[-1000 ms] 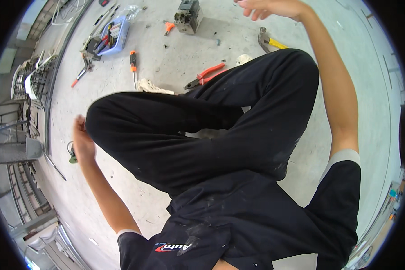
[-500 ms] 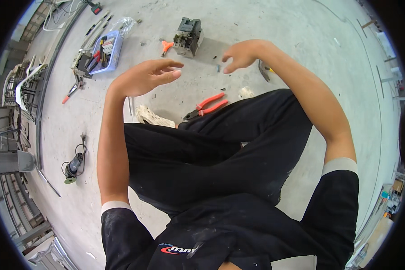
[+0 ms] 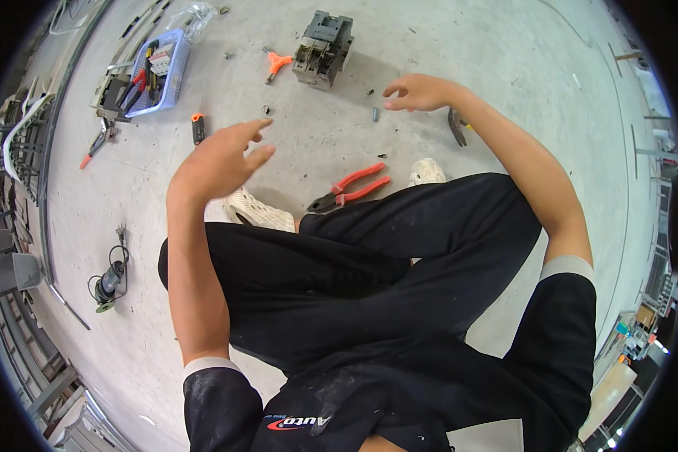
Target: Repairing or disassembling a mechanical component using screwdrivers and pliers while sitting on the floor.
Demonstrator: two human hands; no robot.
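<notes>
Left hand (image 3: 217, 162): fingers parted, near an orange-black tool handle (image 3: 197, 129)
Right hand (image 3: 422, 92): curled, thumb apart, seemingly empty, near a small grey-blue cylinder (image 3: 376, 114)
Grey boxy device (image 3: 322, 51): on the floor (image 3: 301, 139), beyond both hands

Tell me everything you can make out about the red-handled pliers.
The pliers have two red handles that look plastic or rubber, spread apart, and a dark, metallic-looking head. They lie on the grey floor between the two pale shoes, head pointing to the picture's lower left, close to the dark trousers; contact there is unclear. Neither the left hand nor the right hand touches them.
</notes>
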